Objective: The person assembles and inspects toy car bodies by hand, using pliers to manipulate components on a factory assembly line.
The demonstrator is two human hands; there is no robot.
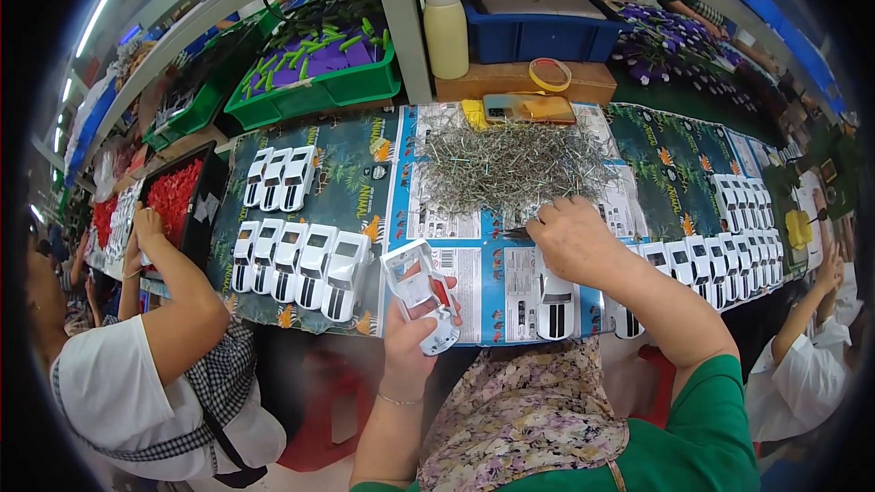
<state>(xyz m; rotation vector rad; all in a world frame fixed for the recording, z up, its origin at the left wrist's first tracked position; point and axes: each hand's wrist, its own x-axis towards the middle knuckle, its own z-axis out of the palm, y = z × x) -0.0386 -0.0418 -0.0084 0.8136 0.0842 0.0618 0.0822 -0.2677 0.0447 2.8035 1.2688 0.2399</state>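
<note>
My left hand (407,346) grips a white toy car body shell (407,278), its hollow inside turned up. A bit of red shows within the shell beside my fingers. At the near edge of a heap of thin metal rods (510,159), my right hand (572,235) reaches down with fingers bent together. Something thin and dark sticks out by its fingertips; what they pinch is hidden. Below that hand, a white toy car (555,305) lies on the printed sheet. More white toy cars stand in rows to the left (305,260) and to the right (720,264).
Behind the rods are a phone (501,109), a roll of tape (550,75) and a pale yellow bottle (446,32). A green crate (314,96) and a blue crate (538,36) stand further back. Co-workers sit close on both sides; one reaches toward red parts (173,200).
</note>
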